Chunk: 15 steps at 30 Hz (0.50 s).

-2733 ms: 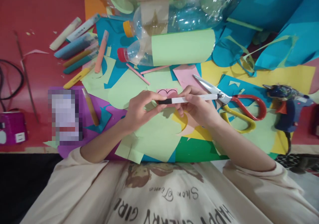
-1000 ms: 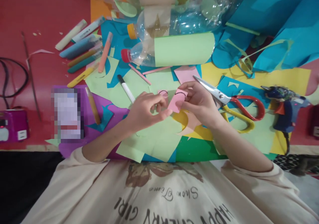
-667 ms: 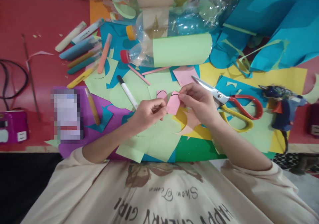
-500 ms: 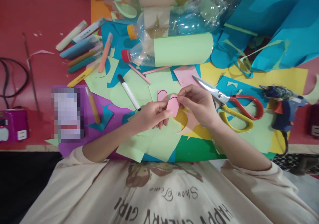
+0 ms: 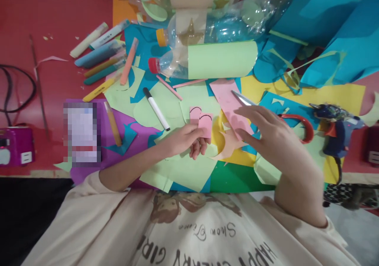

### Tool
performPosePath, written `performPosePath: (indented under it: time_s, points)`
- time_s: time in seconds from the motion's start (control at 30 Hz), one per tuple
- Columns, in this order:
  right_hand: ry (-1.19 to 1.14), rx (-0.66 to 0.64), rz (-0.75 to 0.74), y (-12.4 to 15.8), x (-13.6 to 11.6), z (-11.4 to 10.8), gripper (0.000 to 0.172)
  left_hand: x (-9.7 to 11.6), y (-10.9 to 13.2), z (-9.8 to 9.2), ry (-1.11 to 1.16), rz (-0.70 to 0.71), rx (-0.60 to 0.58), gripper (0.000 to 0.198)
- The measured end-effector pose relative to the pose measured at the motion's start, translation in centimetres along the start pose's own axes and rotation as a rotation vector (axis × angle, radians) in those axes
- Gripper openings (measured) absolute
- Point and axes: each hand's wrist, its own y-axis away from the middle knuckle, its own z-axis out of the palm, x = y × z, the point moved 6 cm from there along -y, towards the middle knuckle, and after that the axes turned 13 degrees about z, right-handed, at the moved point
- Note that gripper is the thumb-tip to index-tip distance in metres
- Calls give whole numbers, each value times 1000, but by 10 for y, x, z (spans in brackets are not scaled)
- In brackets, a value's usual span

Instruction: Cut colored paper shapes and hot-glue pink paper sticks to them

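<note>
Between the fingers of my left hand (image 5: 188,139) is a small pink paper piece (image 5: 206,124) with a black curved line near its top. A second pink piece (image 5: 194,115), also marked with a curve, shows just behind it. My right hand (image 5: 263,133) is spread with nothing in it, over the scissors (image 5: 242,98), hiding most of them; the blade tips and part of the red handle (image 5: 306,128) show. A larger pink sheet (image 5: 226,100) lies under the blades and beside my right fingers.
Plastic bottles, one wrapped in green paper (image 5: 222,60), lie at the back. A black-capped marker (image 5: 156,109) is left of centre, more markers (image 5: 97,55) farther left. A phone (image 5: 81,133) sits at left, a blue glue gun (image 5: 340,135) at right. Paper scraps surround them.
My right hand has let go of the pink piece, moved right and opened over the scissors. My left hand still holds the piece, now turned more upright. The view has shifted slightly.
</note>
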Motion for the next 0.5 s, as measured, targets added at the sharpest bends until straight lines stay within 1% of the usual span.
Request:
performPosePath:
  time_s: [0.07,0.13,0.17,0.23,0.3,0.37,0.43,0.5]
  points:
    - [256,80,49,16,18,-10,33,0,0,0,-1,-15,15,31]
    - [448,105,153,28,43,-16,38,-1,-1,-1,6,-16,17,32]
    - [497,88,193,33,55,-16,42,-1,-1,-1,17,-8,9,32]
    - [532,54,223,37,74,-15,46,-2,-2,-2,61,20,-26,30]
    - [535,42,213,37,82,-11,52,-2,-2,-2,128,48,-76,29]
    - [556,52,195,33,85,-8,57,0,-2,-3,182,73,-105,29]
    - [581,53,197,29,85,-4,58,2,-1,-5,191,101,-96,30]
    - [590,52,222,25,86,-4,54,4,-1,-7,149,130,-56,31]
